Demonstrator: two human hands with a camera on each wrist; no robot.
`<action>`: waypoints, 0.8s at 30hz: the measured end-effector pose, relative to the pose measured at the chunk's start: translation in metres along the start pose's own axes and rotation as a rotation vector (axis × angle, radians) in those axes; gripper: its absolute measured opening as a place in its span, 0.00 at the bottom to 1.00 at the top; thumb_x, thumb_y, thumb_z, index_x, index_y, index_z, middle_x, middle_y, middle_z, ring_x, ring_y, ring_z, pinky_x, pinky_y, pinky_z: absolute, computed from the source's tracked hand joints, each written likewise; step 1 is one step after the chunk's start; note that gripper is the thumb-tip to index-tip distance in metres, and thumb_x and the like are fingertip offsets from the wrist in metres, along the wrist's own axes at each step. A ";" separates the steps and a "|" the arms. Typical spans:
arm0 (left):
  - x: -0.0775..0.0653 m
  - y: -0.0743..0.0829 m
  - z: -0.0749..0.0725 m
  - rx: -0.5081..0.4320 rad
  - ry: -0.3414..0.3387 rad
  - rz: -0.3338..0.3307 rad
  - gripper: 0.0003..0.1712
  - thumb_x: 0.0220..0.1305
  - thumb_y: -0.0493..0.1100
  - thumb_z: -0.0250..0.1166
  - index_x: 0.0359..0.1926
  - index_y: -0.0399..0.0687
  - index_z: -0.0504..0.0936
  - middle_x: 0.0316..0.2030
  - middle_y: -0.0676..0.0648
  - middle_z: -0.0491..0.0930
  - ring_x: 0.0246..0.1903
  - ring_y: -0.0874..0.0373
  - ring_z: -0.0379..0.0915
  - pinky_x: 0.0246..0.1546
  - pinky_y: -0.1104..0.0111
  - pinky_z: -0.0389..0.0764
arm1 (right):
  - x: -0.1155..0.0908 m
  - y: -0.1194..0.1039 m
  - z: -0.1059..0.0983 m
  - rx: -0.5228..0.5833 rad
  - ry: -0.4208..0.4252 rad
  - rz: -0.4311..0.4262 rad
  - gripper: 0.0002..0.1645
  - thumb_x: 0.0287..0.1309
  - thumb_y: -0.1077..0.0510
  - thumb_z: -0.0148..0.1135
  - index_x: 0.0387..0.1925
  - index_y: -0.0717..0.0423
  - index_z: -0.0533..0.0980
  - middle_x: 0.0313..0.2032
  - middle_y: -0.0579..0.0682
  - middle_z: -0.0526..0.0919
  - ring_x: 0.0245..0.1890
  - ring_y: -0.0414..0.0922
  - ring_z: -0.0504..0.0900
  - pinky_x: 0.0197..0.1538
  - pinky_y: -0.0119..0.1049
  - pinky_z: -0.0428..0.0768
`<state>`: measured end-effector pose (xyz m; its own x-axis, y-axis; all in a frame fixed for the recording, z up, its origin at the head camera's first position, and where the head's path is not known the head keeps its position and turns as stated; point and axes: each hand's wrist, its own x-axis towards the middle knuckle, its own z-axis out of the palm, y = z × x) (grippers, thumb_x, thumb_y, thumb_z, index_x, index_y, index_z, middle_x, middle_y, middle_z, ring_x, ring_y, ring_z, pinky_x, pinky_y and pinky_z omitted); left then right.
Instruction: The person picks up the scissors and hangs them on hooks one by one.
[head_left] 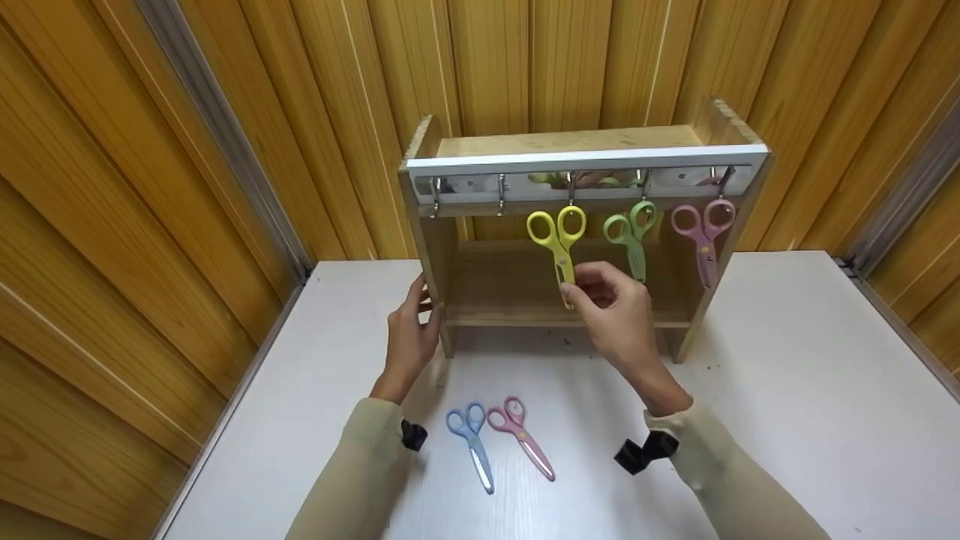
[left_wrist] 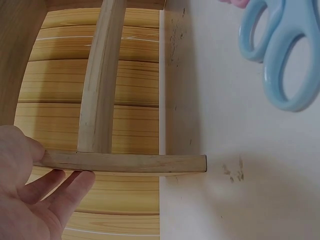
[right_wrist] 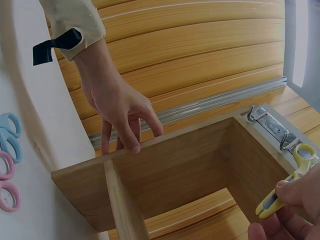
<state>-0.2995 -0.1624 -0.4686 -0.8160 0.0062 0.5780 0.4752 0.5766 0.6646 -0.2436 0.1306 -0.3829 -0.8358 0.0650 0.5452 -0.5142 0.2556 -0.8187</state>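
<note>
My right hand (head_left: 619, 315) pinches yellow scissors (head_left: 561, 255) by the blade end, handles upward. One yellow handle loop is right at the middle hook (head_left: 571, 184) of the metal strip on a small wooden shelf (head_left: 570, 140). My left hand (head_left: 409, 337) grips the shelf's left side panel (left_wrist: 125, 162), thumb on the inner side and fingers outside. Green scissors (head_left: 635, 251) and mauve scissors (head_left: 705, 244) hang by a loop from the two hooks to the right. The two left hooks (head_left: 502, 195) hold nothing.
Blue scissors (head_left: 478, 454) and pink scissors (head_left: 529, 444) lie on the white table (head_left: 810, 390) in front of the shelf, between my forearms. Wood-look panelled walls (head_left: 495, 67) stand behind the shelf and at both sides.
</note>
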 end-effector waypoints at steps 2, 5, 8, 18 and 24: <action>0.000 0.000 0.000 -0.004 0.003 0.001 0.34 0.73 0.34 0.63 0.76 0.47 0.65 0.59 0.37 0.82 0.48 0.45 0.85 0.38 0.61 0.90 | 0.001 0.002 0.002 0.011 0.011 0.004 0.08 0.61 0.61 0.73 0.42 0.59 0.85 0.35 0.51 0.87 0.33 0.46 0.84 0.37 0.28 0.84; 0.000 0.000 0.000 -0.006 0.003 -0.006 0.34 0.73 0.34 0.63 0.76 0.48 0.65 0.59 0.37 0.81 0.48 0.45 0.85 0.39 0.61 0.89 | 0.002 0.006 0.004 0.031 0.028 0.012 0.09 0.61 0.61 0.74 0.41 0.60 0.85 0.35 0.52 0.87 0.33 0.47 0.84 0.37 0.28 0.84; 0.000 0.000 0.001 -0.004 0.002 -0.012 0.34 0.73 0.34 0.63 0.76 0.48 0.65 0.60 0.38 0.81 0.49 0.45 0.85 0.40 0.61 0.89 | 0.003 0.010 0.006 0.043 0.036 0.024 0.08 0.61 0.62 0.73 0.41 0.61 0.84 0.35 0.51 0.87 0.33 0.47 0.84 0.37 0.29 0.84; 0.000 -0.001 0.001 0.003 -0.003 -0.031 0.34 0.73 0.34 0.62 0.77 0.49 0.65 0.61 0.39 0.81 0.50 0.46 0.84 0.41 0.62 0.89 | 0.007 0.019 0.012 0.075 0.055 0.045 0.08 0.62 0.63 0.72 0.42 0.62 0.84 0.36 0.53 0.87 0.33 0.47 0.84 0.35 0.29 0.83; 0.000 0.000 0.002 0.002 -0.006 -0.038 0.34 0.74 0.35 0.62 0.77 0.49 0.64 0.61 0.39 0.81 0.50 0.46 0.84 0.42 0.61 0.89 | 0.009 0.023 0.015 0.072 0.067 0.053 0.08 0.62 0.63 0.73 0.41 0.62 0.84 0.36 0.53 0.87 0.33 0.46 0.84 0.36 0.28 0.83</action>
<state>-0.2997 -0.1610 -0.4692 -0.8354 -0.0106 0.5495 0.4433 0.5781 0.6850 -0.2660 0.1229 -0.3997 -0.8487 0.1415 0.5095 -0.4841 0.1800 -0.8563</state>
